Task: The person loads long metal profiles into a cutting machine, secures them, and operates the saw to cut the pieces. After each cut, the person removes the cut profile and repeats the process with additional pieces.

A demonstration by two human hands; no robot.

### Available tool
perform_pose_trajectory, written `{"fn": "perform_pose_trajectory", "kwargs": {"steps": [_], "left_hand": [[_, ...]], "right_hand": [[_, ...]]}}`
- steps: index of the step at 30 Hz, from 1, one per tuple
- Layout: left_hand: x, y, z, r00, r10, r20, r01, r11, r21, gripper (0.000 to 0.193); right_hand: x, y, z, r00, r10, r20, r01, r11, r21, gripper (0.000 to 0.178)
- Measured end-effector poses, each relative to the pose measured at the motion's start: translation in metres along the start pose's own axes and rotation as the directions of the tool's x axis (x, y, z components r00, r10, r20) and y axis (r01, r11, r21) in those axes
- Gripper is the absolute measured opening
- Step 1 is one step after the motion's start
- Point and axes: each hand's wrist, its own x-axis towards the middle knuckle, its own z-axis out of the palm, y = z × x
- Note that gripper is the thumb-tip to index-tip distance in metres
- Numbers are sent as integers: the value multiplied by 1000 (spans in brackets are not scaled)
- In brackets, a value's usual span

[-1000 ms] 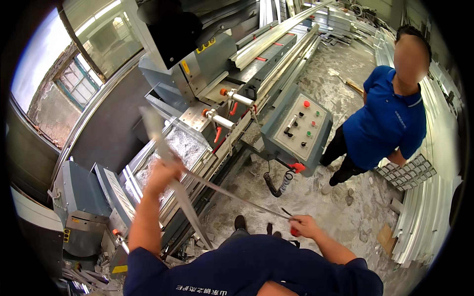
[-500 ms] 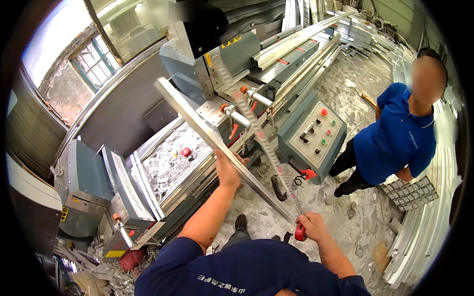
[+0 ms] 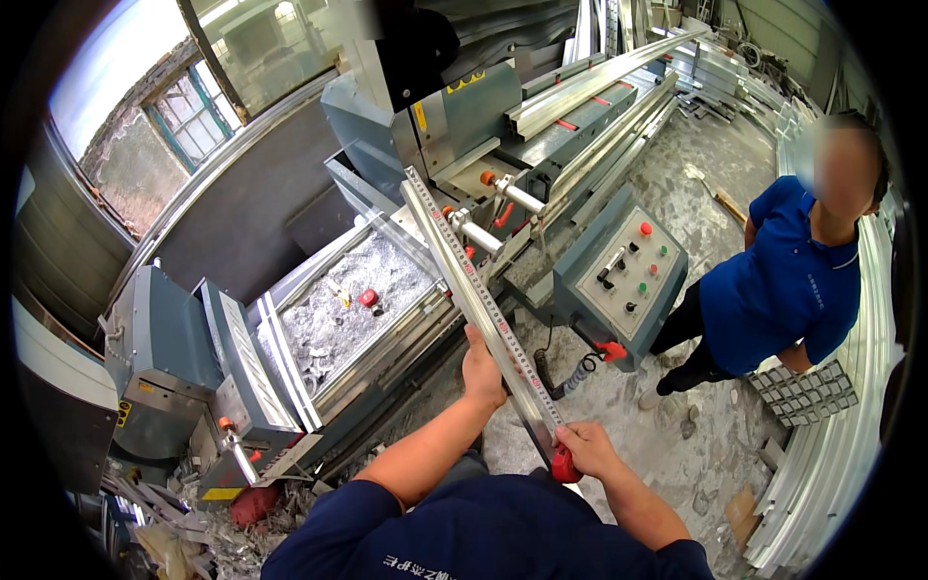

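A long silvery metal profile [image 3: 443, 257] slants across the middle, from beside the machine down toward my body. My left hand [image 3: 483, 371] is closed around it below its middle, with part of the fingers hidden behind the bar. Along the profile lies the extended blade of a tape measure [image 3: 495, 319], its far tip close to the bar's upper end. My right hand [image 3: 588, 449] grips the red tape measure case [image 3: 565, 465] near the bar's lower end.
Beyond the bar stands a grey cutting machine [image 3: 372, 126] with clamps and a chip-covered bed [image 3: 324, 333]. A control panel [image 3: 623, 271] with coloured buttons is right of it. A person in a blue shirt [image 3: 773, 280] stands at the right, beside stacked metal profiles [image 3: 822, 493].
The tape blade, formerly apart from the profile on its right, now lies along it. My right hand moved left and slightly down with the case; the bar swung steeper and its upper end moved right.
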Motion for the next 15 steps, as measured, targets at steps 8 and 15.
{"fn": "perform_pose_trajectory", "kwargs": {"steps": [8,15], "left_hand": [[5,5,4,997,0,-76,-5,998,-60,71],[22,14,11,982,-27,-184,17,998,-54,65]], "right_hand": [[-12,3,1,999,46,21,-46,999,25,38],[-42,-8,-28,993,102,62,-87,974,-208,41]]}}
